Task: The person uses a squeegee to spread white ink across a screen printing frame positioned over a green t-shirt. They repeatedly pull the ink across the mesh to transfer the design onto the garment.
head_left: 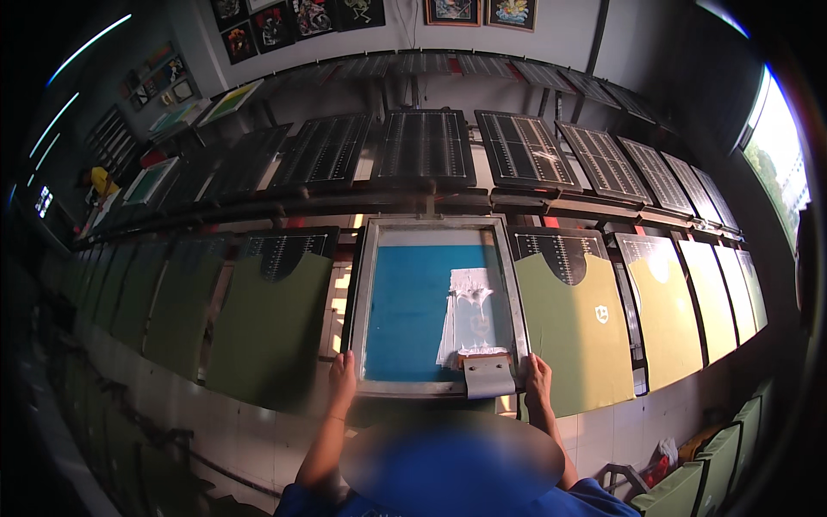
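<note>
A screen printing frame [435, 221] with a pale metal rim lies before me over a printing board. Its blue mesh [405, 302] carries a patch of smeared white ink [471, 289] right of the middle. My left hand [343, 372] is closed on the frame's near left edge, and my right hand [537, 376] grips the near right edge. Inside the near right corner rests a squeegee [489, 381] with a grey holder, white ink along its blade. Just right of the frame, a green shirt piece [573, 362] bears a small white shield print [601, 314]. What lies under the mesh is mostly hidden.
Left of the frame, another green shirt piece [267, 332] lies on a board, with several more beyond on both sides. Black boards with white markings [424, 146] stand in rows behind a long rail [301, 209]. A person in yellow [102, 183] is at the far left.
</note>
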The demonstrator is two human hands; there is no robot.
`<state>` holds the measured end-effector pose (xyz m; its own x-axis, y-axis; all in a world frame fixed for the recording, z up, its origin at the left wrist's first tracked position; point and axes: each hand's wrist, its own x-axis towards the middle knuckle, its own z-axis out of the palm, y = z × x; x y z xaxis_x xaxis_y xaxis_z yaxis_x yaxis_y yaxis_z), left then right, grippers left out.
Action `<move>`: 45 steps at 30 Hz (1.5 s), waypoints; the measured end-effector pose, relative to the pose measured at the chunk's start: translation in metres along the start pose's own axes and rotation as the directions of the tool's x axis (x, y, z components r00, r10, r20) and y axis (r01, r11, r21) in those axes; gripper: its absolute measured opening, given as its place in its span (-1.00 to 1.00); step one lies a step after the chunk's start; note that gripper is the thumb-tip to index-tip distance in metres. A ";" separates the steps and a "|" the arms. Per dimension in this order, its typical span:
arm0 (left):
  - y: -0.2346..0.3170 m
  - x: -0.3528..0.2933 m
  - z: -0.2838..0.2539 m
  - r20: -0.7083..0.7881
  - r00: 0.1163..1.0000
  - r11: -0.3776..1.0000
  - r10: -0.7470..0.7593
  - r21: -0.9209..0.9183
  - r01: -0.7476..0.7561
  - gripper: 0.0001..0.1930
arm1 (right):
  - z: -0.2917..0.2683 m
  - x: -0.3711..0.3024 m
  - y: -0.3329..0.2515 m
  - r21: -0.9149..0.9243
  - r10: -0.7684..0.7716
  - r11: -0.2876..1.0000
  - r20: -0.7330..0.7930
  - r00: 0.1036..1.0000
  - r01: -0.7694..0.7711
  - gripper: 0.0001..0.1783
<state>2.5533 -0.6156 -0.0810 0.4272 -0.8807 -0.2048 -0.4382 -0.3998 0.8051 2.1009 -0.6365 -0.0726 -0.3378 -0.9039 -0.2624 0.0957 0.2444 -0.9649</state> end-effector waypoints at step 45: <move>-0.071 0.064 0.022 -0.326 0.922 0.959 -0.208 -0.253 0.127 -0.33 | 0.061 0.005 0.056 -0.196 -0.087 0.979 -0.208 0.974 0.046 -0.61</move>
<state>2.5945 -0.6488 -0.1633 0.7429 -0.6462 -0.1749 -0.1660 -0.4309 0.8870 2.1612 -0.6489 -0.1278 -0.5319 -0.8290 -0.1726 -0.1055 0.2671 -0.9579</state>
